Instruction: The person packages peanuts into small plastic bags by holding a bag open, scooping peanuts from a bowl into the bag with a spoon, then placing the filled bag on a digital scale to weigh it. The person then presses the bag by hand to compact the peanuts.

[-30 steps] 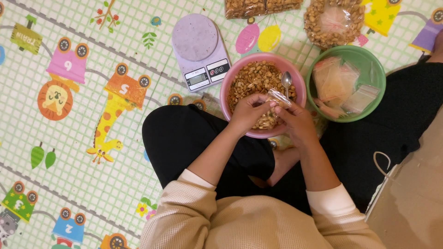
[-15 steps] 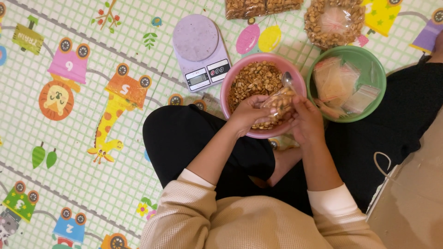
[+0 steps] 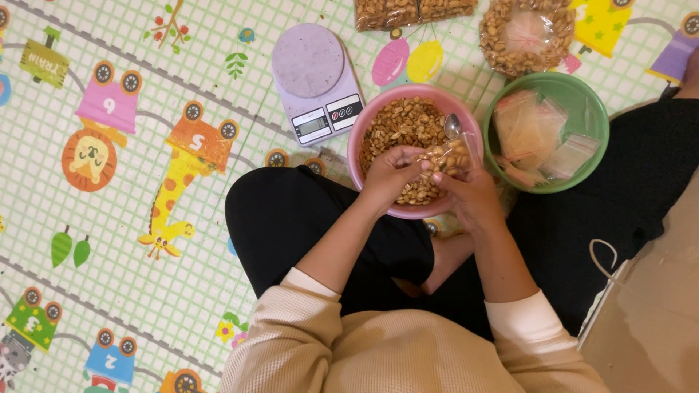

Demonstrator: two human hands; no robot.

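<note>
A small clear plastic bag part-filled with peanuts (image 3: 445, 157) is being pinched between both hands above the round pink plastic bowl of peanuts (image 3: 373, 122). The left hand (image 3: 389, 177) is being kept closed on the bag's near-left edge, its fingers curled tight against the plastic. The right hand (image 3: 472, 196) is being pressed to the bag's right side, thumb and fingers drawn together on it. A metal spoon (image 3: 453, 126) is being left resting in the bowl just beyond the bag. The bowl is being hemmed in closely: the lilac digital kitchen scale (image 3: 314, 81) is lying just to its left, the green plastic bowl of empty clear bags (image 3: 590, 105) is touching or nearly touching its right rim. Open room is being offered only by the patterned foam play mat (image 3: 109, 218) further left.
</note>
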